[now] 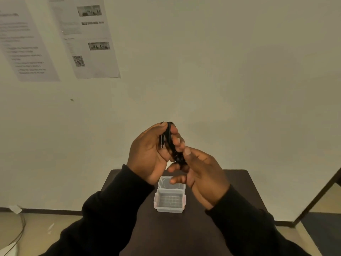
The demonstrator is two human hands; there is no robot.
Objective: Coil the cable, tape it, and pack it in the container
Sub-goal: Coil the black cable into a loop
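Note:
A coiled black cable (pixel 168 139) is held up in the air above the table, its plug end showing beside my left palm. My left hand (pixel 149 152) grips the upper part of the coil between thumb and fingers. My right hand (pixel 201 170) pinches the coil's lower part, where the strands look bunched; whether tape is there I cannot tell. Below the hands stands a small clear plastic container (pixel 156 200) with its lid (pixel 163 182) folded open toward the far side. Its inside looks empty.
The container sits near the middle of a small dark brown table (pixel 230 191) against a pale wall. Printed sheets (pixel 86 37) hang on the wall at upper left. A dark frame (pixel 319 194) stands at the right, and a loose wire (pixel 20 231) lies on the floor at left.

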